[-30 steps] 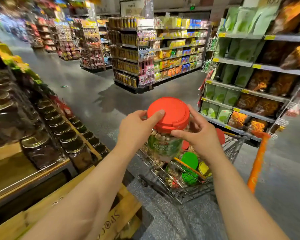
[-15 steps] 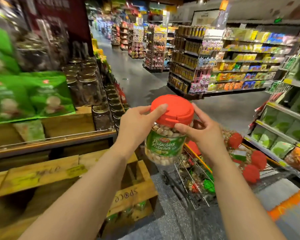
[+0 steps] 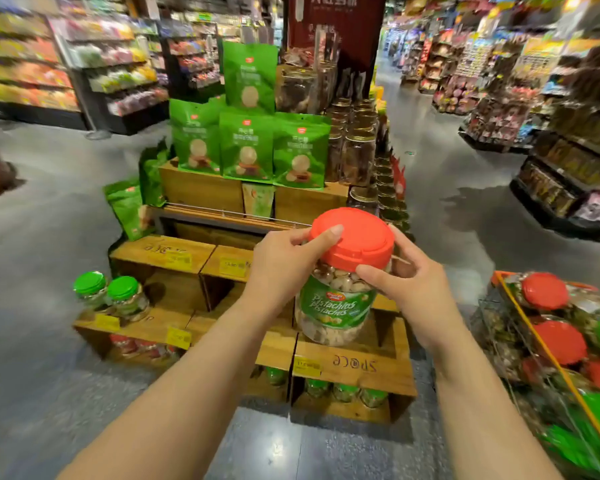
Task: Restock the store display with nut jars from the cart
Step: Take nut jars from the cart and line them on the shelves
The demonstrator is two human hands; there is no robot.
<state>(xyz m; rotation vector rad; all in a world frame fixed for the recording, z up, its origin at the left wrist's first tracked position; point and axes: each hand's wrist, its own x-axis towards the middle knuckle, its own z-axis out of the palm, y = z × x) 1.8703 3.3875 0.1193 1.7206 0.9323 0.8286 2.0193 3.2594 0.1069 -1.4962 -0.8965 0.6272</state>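
The wooden crate display (image 3: 201,252) now fills the middle of the view, where half a second ago it stood off to the left. Green snack bags (image 3: 246,145) stand on its upper tier, and two green-lidded jars (image 3: 110,294) sit on its lower left crate. The cart (image 3: 551,358), earlier straight ahead under the hands, is now at the right edge, loaded with red- and green-lidded jars.

The pistachio jar (image 3: 340,299) is held in the air above the front crates, between both hands. The left hand (image 3: 284,261) grips its upper left side, thumb laid across the lid's edge. The right hand (image 3: 416,282) clasps the right side, fingers (image 3: 371,275) curled just under the lid rim.

The jar is clear plastic, full of pale nuts, with a green "Pistachios" label and a wide red screw lid (image 3: 355,237).
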